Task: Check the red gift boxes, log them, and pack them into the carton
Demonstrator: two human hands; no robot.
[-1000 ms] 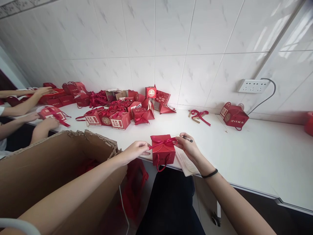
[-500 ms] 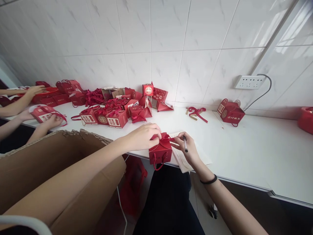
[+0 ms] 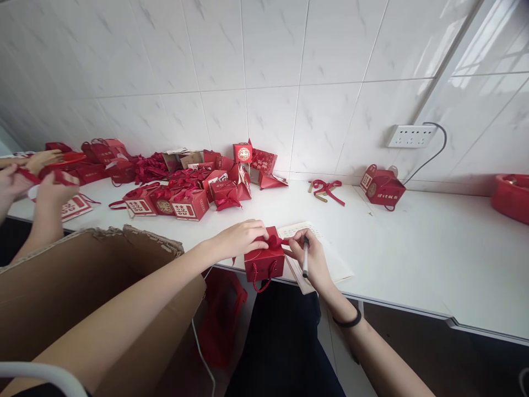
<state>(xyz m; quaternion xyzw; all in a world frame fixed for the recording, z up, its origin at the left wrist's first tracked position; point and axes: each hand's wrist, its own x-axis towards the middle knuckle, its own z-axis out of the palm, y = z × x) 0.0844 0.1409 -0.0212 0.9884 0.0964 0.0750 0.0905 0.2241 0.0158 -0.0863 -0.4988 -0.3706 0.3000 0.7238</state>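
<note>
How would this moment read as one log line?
left hand: at ribbon bow | right hand: holding pen, ribbon end | red box: on table | paper: beside box

The left hand hid part of the top of the red box and some of its bow. The right hand and the box partly covered the notebook, whose handwriting was too small to read. The right edge cut off a red basin; the left edge cropped a co-worker's hand and the cardboard box.
</note>
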